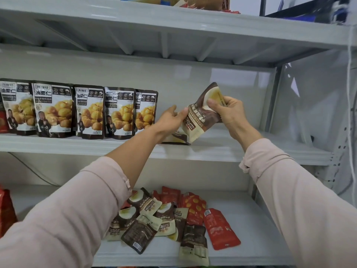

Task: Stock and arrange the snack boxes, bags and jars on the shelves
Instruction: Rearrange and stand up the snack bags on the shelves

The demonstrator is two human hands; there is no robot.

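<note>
Sleeves: your pink sleeves (67, 219) reach toward the middle shelf (231, 151).
Right hand (229, 113): you grip the upper end of a brown-and-cream snack pouch (199, 120), thumb on its face.
Left hand (170, 118): pinching that pouch's left edge.
Pouch: tilted, low over the middle shelf, right of the chestnut pouches (87, 111).
Lower shelf (251, 238): loose pile of brown and red pouches (164, 219).
</note>
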